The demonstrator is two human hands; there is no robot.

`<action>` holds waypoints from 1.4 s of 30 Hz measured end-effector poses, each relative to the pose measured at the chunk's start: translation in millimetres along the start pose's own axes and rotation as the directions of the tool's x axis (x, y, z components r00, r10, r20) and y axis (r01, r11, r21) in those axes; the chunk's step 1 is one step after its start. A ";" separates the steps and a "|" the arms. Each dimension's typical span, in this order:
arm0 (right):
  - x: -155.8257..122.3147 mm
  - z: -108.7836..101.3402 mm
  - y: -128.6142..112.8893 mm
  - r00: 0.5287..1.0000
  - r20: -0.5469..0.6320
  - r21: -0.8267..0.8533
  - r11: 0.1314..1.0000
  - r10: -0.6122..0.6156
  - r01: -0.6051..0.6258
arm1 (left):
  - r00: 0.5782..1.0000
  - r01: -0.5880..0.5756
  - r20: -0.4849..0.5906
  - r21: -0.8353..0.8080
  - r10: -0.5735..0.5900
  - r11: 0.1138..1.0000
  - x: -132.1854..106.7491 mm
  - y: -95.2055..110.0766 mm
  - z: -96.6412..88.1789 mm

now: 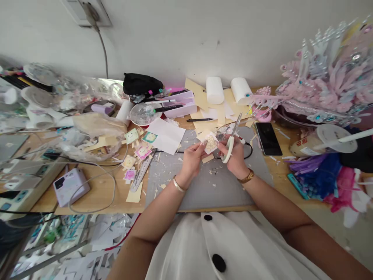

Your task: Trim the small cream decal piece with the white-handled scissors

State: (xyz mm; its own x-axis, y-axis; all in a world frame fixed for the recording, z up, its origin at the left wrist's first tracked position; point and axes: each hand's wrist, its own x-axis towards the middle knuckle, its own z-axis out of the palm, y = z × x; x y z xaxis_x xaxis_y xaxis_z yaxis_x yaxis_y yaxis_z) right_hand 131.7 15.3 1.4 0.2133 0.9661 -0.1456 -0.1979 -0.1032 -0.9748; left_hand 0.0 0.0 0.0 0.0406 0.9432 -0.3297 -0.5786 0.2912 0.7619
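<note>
My left hand pinches a small pale paper piece with a printed pattern, held above the grey cutting mat. My right hand is closed through the white handles of a pair of scissors. The blades point up and away, just right of the paper piece. Both hands sit close together over the mat's far half. Paper scraps lie scattered on the mat below them.
A black phone lies right of the mat. Small cut-out paper squares and a metal ruler lie to the left, with a lilac device and cables. Two white rolls, a pink tray and pink-silver crowns stand behind.
</note>
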 end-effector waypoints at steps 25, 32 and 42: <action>-73.1 -49.5 -6.0 0.722 0.459 -0.372 0.850 0.518 -0.373 | 0.998 0.052 -0.026 0.046 -0.050 0.998 3.5 15.1 -10.6; -74.0 -48.1 -1.6 0.717 0.438 -0.340 0.838 0.543 -0.427 | 0.996 0.070 -0.051 0.022 -0.069 0.997 3.2 14.6 -9.8; -73.5 -46.2 -3.1 0.710 0.396 -0.353 0.810 0.583 -0.469 | 0.992 0.099 -0.075 0.004 -0.099 0.995 3.9 15.9 -9.8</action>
State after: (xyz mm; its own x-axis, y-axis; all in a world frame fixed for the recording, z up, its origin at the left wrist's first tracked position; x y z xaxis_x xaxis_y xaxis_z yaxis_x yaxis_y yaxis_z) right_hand 160.8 -66.4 7.4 -0.3426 0.7189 -0.6048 0.0773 -0.6200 -0.7808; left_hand -17.0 6.8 5.4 0.0364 0.8952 -0.4443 -0.5680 0.3843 0.7278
